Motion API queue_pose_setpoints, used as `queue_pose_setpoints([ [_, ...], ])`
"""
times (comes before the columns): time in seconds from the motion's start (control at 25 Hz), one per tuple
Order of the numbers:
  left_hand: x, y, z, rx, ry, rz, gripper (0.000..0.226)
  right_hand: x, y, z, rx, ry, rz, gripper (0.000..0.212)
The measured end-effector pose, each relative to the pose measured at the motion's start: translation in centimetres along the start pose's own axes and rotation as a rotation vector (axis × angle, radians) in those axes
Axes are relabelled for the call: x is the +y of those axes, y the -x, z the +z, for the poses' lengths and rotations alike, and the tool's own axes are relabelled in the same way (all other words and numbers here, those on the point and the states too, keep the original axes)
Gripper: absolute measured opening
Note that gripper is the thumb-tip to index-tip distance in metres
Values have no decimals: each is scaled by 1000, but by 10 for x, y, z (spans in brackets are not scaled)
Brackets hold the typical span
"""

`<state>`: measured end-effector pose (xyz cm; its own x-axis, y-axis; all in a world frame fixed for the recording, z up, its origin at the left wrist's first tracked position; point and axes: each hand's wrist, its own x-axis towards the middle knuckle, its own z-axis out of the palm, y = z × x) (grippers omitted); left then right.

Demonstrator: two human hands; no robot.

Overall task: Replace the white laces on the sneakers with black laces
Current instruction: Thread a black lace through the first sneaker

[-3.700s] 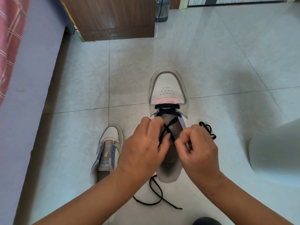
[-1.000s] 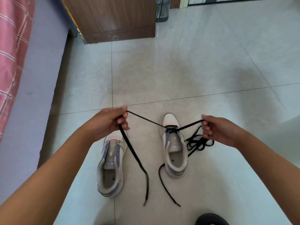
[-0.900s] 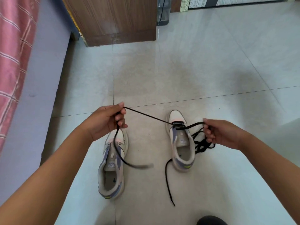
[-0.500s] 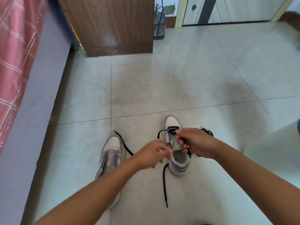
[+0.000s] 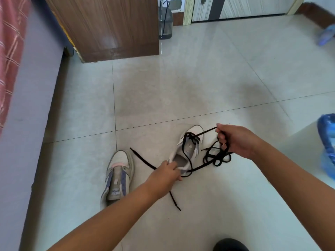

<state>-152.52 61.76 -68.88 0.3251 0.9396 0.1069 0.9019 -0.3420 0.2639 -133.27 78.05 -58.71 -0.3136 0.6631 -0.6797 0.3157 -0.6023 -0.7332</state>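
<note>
Two white sneakers lie on the tiled floor. The right sneaker (image 5: 190, 149) is tipped to one side, with a black lace (image 5: 188, 142) threaded through its front eyelets. My left hand (image 5: 165, 175) grips this shoe at the heel collar. My right hand (image 5: 233, 140) pinches one end of the lace and pulls it taut to the right. A second black lace (image 5: 216, 157) lies bunched on the floor under my right hand. The left sneaker (image 5: 118, 173) stands upright with no lace in it. A loose end of the lace (image 5: 143, 160) trails between the two shoes.
A bed side with a red checked cover (image 5: 10, 51) runs along the left. A wooden cabinet (image 5: 108, 28) and a water bottle (image 5: 165, 24) stand at the back, beside a door. Blue shoe covers (image 5: 327, 142) show at the right edge. A dark object (image 5: 230, 245) sits at the bottom.
My left hand let go of the lace end and took hold of the right shoe's heel. My right hand drew its lace end out to the right. The shoe tipped over.
</note>
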Motion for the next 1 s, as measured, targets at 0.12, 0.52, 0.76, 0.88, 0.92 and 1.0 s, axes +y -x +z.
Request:
queue_pose_setpoints([
  [0.12,-24,11,-9,159,63,-19,20,1,21,-21,63,168,-15,26],
  [0.52,84,21,-29,254,167,48,30,90,163,-94,268,59,-106,65],
  [0.76,135,61,-6,98,150,89,30,115,172,-113,309,-81,-67,55],
  [0.88,140,79,14,17,81,112,34,120,147,-105,300,-78,-16,35],
  [0.92,140,85,22,-2,79,115,35,124,141,-103,283,-64,-7,29],
  [1.0,140,91,36,-22,80,113,35,131,132,-101,256,-33,-2,26],
])
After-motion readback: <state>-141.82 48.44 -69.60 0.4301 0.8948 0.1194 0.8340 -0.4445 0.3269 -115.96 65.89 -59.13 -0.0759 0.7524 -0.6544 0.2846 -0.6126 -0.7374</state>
